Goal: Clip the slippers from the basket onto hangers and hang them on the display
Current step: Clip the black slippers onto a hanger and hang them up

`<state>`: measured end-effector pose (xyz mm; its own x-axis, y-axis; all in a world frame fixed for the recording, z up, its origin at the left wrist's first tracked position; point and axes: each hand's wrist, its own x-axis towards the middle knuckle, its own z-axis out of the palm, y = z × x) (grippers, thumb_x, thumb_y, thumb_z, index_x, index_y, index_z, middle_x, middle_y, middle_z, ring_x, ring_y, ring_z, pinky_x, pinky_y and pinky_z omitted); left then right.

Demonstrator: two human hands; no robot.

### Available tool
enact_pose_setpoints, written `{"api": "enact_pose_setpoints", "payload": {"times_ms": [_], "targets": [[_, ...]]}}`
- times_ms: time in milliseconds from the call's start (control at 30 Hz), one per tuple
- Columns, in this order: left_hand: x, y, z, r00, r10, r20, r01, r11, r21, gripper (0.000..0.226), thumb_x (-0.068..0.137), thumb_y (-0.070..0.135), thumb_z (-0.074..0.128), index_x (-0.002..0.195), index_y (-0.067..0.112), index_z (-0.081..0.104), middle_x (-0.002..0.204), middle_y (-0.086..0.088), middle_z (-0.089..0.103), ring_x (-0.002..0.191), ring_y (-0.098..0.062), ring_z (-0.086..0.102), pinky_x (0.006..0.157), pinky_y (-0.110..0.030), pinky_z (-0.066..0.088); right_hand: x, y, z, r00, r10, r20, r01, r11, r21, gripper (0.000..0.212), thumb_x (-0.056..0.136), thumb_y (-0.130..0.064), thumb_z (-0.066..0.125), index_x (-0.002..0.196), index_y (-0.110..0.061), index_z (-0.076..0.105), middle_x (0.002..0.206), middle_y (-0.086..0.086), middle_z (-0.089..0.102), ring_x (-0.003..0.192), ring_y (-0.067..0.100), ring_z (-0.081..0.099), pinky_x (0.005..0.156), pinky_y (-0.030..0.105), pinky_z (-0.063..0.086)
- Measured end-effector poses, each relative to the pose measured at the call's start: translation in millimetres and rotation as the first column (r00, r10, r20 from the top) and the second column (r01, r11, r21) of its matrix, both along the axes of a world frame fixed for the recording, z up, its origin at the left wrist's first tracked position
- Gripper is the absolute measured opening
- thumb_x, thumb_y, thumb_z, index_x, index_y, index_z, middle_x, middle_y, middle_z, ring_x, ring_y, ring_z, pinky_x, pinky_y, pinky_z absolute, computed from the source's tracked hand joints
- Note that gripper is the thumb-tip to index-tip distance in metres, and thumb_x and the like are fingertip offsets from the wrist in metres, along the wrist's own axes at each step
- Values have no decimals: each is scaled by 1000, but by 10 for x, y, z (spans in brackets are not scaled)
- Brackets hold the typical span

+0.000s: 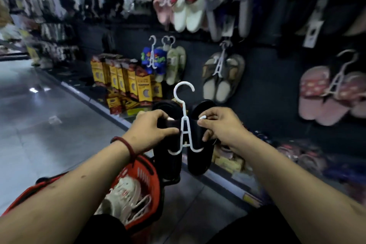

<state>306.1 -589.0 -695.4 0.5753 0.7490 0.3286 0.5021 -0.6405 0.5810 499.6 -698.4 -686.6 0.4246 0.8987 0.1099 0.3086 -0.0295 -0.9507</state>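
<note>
Nearest, at the floor by the person's knees, a red slatted plastic basket [142, 180] holds pale, soft-looking slippers [126, 200] heaped against its far wall, with white hangers among them.

Above the basket's far rim both hands hold up a pair of black slippers [168, 164], smooth and matt with rounded toes, soles hanging down. A thin white plastic hanger [185, 130], A-shaped with upturned lower tips, sits between the two. The left hand [150, 128] has its fingers [170, 130] curled, pinching the left slipper's strap beside the frame. The right hand [221, 127] has its fingers [202, 123] pinching the hanger's side arm at the right slipper's strap.

The step in hand looks like the clipping, nearly finished: both slippers seem seated. Next would be lifting the pair by the open hook at the hanger's top and catching it on a free peg, which calls for one hand to shift its grip upward.

Beyond stands the dark display wall [267, 85], carrying a grey-brown pair [221, 77] and a pink pair [326, 95] on like hangers; yellow cartons [126, 79] stand along its low shelf.
</note>
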Motion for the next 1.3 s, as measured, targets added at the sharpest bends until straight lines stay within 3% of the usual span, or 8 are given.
{"api": "enact_pose_setpoints", "payload": {"times_ms": [67,133,233,433,700,867,1167,1300], "targets": [[264,-33,144,999,-22,-39,24,999,46,38,64,72,69,77,40,56,90,5,69,102,-28,59,86,-41,52,179,-141,89,998,-67,-14,67,998,21,5,92,-1,67,94,-2,63,85,13,63,37,18,59,38,20,41],[557,-115,280,995,5,-98,9,990,140,33,74,68,69,89,39,61,99,1,70,111,-28,55,90,-40,48,350,-275,154,990,-141,-20,142,989,35,7,91,-4,69,94,-1,64,84,11,66,39,20,60,43,24,43],[1042,-243,447,987,19,-162,21,970,241,47,79,70,62,109,34,64,110,-3,69,118,-31,49,95,-41,42,658,-471,234,965,-260,-23,261,963,73,7,90,-6,71,89,-5,64,82,9,67,39,21,60,48,30,43],[1996,-444,707,985,-102,-141,139,949,284,46,81,65,63,114,33,64,112,-6,65,122,-33,47,98,-40,38,1392,-777,468,896,-441,-48,443,889,116,7,89,-2,70,93,-2,64,81,9,65,38,23,57,48,32,49],[3158,-438,778,957,-270,-108,289,919,267,34,79,65,66,93,34,62,100,1,71,112,-31,55,91,-40,46,2312,-1000,634,807,-591,7,586,802,115,6,88,-5,72,88,-6,66,85,10,69,38,21,59,48,31,54],[3615,-480,869,943,-314,-111,333,892,305,38,80,65,64,102,33,62,103,1,70,114,-29,50,94,-38,41,2649,-1121,747,777,-629,-11,625,770,126,6,89,-3,71,90,-5,66,83,11,65,37,20,57,44,27,51],[3821,-469,1411,920,-371,-128,393,865,313,40,80,65,63,105,35,63,105,4,67,116,-24,47,99,-39,40,2777,-1159,1228,763,-646,31,635,758,151,6,90,-5,70,93,-4,65,79,8,66,40,23,58,47,32,54],[3793,-266,1813,891,-433,-134,453,848,275,45,63,79,56,77,37,60,84,10,67,103,-22,60,93,-42,48,2737,-1062,1635,798,-602,27,597,796,100,9,90,-5,71,96,-2,64,63,7,63,41,24,58,48,30,52]]}}
